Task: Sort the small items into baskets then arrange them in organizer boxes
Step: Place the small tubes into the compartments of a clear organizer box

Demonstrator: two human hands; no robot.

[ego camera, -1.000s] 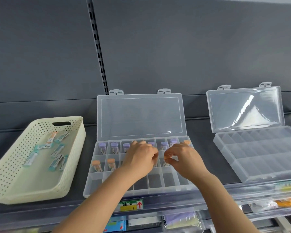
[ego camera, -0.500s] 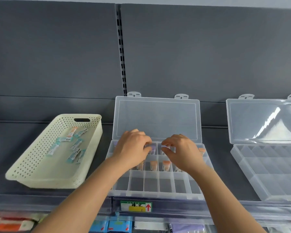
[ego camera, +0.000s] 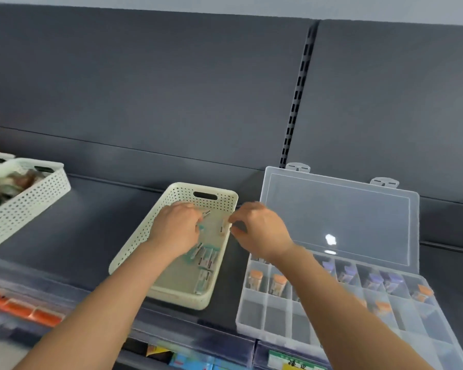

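At frame centre, left of a clear plastic organizer box (ego camera: 252,313), inside a cream perforated basket (ego camera: 134,253), the right hand (ego camera: 262,231) is pinching a small packet (ego camera: 223,227); the left hand (ego camera: 177,228) is showing no clear grip.

Dark grey shelf (ego camera: 91,236), three containers side by side.
A white basket (ego camera: 24,206) stands at 9 o'clock, a cream basket (ego camera: 141,236) near 6 o'clock, and a clear organizer box (ego camera: 251,313) with its lid up at 4 o'clock, all apart from one another.
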